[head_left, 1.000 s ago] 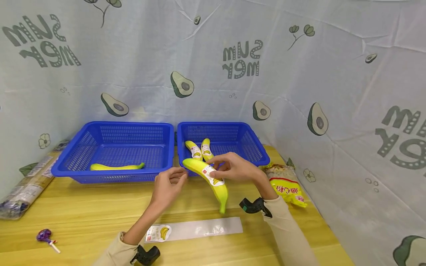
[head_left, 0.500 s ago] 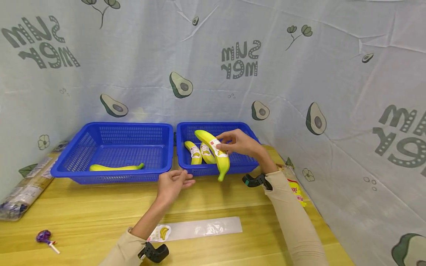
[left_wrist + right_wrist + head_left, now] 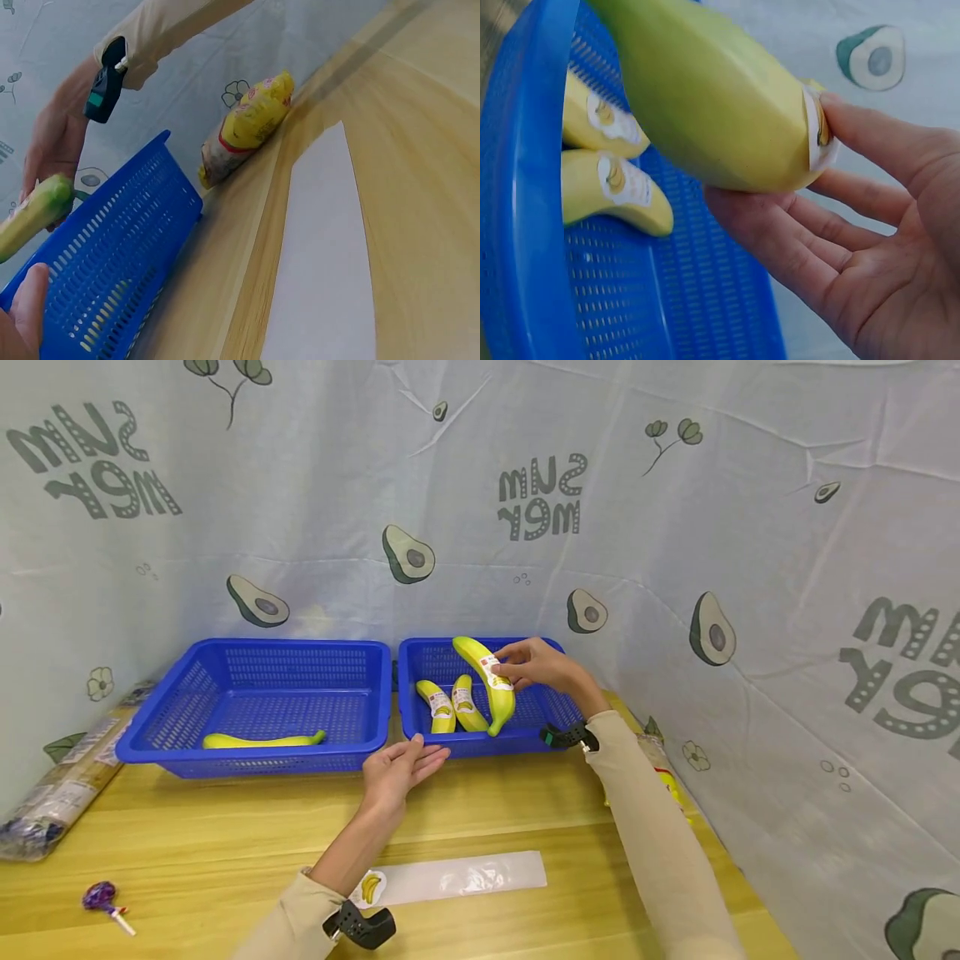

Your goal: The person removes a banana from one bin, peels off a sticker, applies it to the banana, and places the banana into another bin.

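Note:
Between thumb and fingers, my right hand (image 3: 542, 664) grips a labelled banana (image 3: 491, 689) above the right blue basket (image 3: 551, 739). The right wrist view shows the banana (image 3: 712, 97) close up, its white sticker (image 3: 819, 131) under the thumb. Two more labelled bananas, a left one (image 3: 437, 706) and a right one (image 3: 468, 703), lie inside that basket. My left hand (image 3: 401, 768) is just in front of the baskets with relaxed fingers and holds nothing. A strip of label backing (image 3: 465, 877) with one banana sticker (image 3: 370, 889) lies on the table, partly behind the left forearm.
The left blue basket (image 3: 247, 758) holds one banana (image 3: 262, 740) without a visible label. A lollipop (image 3: 105, 902) lies at the front left. A long wrapped package (image 3: 67, 785) lies along the left side. A yellow food bag (image 3: 251, 120) lies beyond the right basket.
My right hand has carried the labelled banana up and away from me, from above the table to over the right basket. The left hand has shifted slightly right and its fingers have spread.

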`<state>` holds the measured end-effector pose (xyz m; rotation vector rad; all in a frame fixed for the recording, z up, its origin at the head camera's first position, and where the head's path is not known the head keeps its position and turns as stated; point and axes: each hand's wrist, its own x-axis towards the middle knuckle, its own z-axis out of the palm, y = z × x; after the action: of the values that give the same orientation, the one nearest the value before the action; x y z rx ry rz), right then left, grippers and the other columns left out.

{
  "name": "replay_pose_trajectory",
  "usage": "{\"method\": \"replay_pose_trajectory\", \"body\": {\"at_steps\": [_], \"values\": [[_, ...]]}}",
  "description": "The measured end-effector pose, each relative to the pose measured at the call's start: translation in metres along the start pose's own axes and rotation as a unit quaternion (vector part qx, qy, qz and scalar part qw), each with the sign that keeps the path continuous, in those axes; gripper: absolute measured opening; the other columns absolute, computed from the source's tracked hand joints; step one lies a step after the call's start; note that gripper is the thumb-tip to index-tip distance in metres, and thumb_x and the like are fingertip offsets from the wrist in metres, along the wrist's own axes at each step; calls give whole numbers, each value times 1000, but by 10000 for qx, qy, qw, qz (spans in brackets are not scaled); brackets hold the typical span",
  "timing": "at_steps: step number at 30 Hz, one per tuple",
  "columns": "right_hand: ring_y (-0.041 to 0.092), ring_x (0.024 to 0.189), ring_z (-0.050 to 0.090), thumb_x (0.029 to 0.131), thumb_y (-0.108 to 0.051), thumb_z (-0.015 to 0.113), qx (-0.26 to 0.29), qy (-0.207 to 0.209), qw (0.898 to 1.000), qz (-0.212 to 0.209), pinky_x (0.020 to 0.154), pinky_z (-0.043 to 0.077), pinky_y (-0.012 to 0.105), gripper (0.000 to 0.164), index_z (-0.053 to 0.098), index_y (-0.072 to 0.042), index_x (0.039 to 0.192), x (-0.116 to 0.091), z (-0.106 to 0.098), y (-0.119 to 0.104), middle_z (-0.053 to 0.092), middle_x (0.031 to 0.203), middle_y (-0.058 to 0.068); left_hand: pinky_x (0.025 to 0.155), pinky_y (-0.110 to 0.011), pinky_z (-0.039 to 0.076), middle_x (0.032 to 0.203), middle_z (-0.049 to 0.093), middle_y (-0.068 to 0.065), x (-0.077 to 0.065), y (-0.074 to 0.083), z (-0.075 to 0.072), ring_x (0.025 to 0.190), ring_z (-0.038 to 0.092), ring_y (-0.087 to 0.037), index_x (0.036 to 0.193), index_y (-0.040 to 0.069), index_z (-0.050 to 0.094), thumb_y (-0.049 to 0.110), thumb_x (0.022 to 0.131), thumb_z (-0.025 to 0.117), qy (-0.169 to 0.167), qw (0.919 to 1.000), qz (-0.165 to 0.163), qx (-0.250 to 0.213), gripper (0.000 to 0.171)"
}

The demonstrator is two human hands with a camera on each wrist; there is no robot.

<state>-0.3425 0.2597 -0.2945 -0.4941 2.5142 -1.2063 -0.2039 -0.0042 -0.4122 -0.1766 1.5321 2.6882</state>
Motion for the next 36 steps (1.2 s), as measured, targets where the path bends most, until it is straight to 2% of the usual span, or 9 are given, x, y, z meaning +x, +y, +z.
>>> {"method": "replay_pose_trajectory", "body": {"at_steps": [7, 11, 16, 22, 29, 36], "values": [[25, 102, 73, 108, -26, 70, 110, 29, 9995, 302, 93, 64, 42, 48, 62, 0, 147, 15, -4, 8, 73, 126, 18, 85, -34, 66, 97, 78, -28, 4, -3, 2, 84, 82, -25, 125, -22, 59, -3, 107, 63, 385, 9983, 36, -436, 27], [31, 113, 71, 108, -25, 70, 91, 78, 9989, 449, 97, 63, 44, 49, 61, 1, 148, 24, -6, 16, 68, 136, 21, 87, -34, 66, 98, 78, -27, 5, -3, 1, 84, 82, -24, 124, -21, 59, -4, 106, 65, 462, 9966, -87, -675, 26], [38, 124, 66, 109, -23, 69, 184, 8, 9980, 605, 106, 58, 56, 50, 59, 4, 149, 33, -6, 26, 62, 145, 26, 88, -34, 65, 103, 76, -24, 6, -2, 0, 84, 82, -23, 119, -13, 58, -5, 104, 67, 556, 9945, -212, -864, 19], [32, 114, 69, 109, -15, 67, 324, -4, 9959, 848, 103, 59, 55, 48, 55, 7, 150, 42, -3, 36, 63, 138, 26, 87, -34, 66, 93, 74, -16, 6, -4, 1, 81, 81, -22, 109, -6, 53, -9, 103, 65, 583, 9928, -262, -1009, 14], [42, 120, 70, 107, -12, 69, 180, -171, 9925, 1201, 103, 60, 55, 53, 51, 12, 150, 51, -1, 47, 68, 130, 27, 87, -35, 66, 93, 75, -14, 7, -4, 0, 83, 81, -22, 107, -4, 53, -7, 103, 66, 510, 9934, -231, -1000, 15], [44, 122, 70, 106, -11, 71, -20, -314, 9869, 1581, 105, 58, 54, 50, 56, 14, 146, 57, 1, 53, 72, 123, 23, 86, -34, 66, 87, 75, -11, 8, -4, -2, 81, 81, -21, 105, -4, 53, -7, 103, 67, 479, 9936, -206, -1002, 14]]}}
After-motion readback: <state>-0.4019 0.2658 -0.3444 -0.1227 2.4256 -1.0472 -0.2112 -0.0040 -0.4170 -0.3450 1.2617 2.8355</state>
